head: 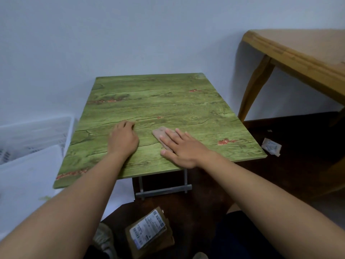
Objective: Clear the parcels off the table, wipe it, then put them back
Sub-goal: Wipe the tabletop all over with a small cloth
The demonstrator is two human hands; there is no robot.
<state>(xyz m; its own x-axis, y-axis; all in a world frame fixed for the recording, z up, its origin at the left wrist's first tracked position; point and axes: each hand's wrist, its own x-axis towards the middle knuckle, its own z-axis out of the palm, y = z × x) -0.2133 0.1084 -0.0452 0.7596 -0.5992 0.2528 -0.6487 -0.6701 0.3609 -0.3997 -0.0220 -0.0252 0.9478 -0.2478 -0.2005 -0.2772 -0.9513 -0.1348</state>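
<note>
A small brownish cloth [162, 135] lies flat on the green table [168, 107], toward its near edge and a little right of the middle. The right hand [183, 148] presses on the cloth with straight, spread fingers, covering its near right part; the far left corner shows beyond the fingertips. The left hand [123, 140] rests on the tabletop just left of the cloth, apart from it, fingers loosely curled and holding nothing. The far half of the tabletop and its right side lie bare up to the edges; the far edge meets the wall.

A brown parcel [149, 230] with a white label lies on the dark floor near the person's feet, below the table's near edge. A small white packet [271, 146] lies on the floor right of the table. A wooden table [298, 53] stands at the far right, and white crates [33, 139] stand at the left.
</note>
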